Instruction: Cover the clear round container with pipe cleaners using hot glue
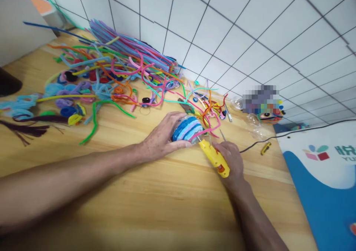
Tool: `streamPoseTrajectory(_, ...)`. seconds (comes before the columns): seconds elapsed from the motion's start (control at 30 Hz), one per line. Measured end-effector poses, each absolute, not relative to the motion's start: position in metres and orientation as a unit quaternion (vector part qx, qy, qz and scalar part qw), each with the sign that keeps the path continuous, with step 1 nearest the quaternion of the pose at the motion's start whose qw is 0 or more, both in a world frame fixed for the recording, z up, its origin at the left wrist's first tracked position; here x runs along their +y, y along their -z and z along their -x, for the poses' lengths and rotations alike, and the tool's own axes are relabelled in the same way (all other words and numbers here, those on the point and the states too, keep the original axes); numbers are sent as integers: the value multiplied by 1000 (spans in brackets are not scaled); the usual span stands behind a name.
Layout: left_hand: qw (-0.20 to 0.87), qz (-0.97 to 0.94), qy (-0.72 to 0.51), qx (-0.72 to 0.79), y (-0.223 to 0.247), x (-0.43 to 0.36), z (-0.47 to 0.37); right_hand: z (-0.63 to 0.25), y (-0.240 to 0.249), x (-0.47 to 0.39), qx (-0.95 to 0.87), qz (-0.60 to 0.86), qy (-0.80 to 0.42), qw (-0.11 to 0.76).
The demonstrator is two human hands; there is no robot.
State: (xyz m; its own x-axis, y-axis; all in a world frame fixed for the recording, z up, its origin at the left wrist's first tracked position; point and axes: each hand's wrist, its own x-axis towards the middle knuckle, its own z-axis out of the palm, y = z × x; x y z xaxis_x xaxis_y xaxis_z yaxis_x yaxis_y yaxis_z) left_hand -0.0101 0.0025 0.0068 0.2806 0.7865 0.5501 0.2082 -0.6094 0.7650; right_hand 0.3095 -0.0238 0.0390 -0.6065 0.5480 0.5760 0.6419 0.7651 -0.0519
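Observation:
My left hand (167, 134) is wrapped round a ball (187, 128) covered in bands of blue, light blue and purple pipe cleaner. In my right hand (230, 160) is a yellow hot glue gun (214, 156), its nozzle at the right side of the ball; whether the tip touches cannot be made out. A pink pipe cleaner (207, 130) runs from the ball's lower right side and loops away over the table. The ball's underside and the fingers behind it are hidden.
Loose pipe cleaners (105, 69) and a long bundle of them (133, 45) lie along the tiled wall (222, 28). A black cord (260, 142) crosses at right, near a small yellow tool (266, 148). Clear plastic pieces (253, 121) and a decorated colourful ball (269, 114) stand behind.

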Motion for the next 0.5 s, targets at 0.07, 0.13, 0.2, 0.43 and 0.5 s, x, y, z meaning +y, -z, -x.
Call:
streamPoseTrajectory(0.07,288,-747,-499,333,-6,3,10,-308,-40,-24,-892,328,79,299)
streamPoseTrajectory(0.13,287,-749,-497,331,-6,2,11,-306,-40,-24,-896,317,76,302)
streamPoseTrajectory(0.2,286,-751,-497,327,-7,2,11,-304,-42,-24,-901,308,73,298)
streamPoseTrajectory(0.43,287,-750,-499,326,-8,2,10,-303,-46,-23,-907,294,70,294)
streamPoseTrajectory(0.5,288,-749,-498,328,-8,2,11,-302,-46,-23,-904,296,76,300)
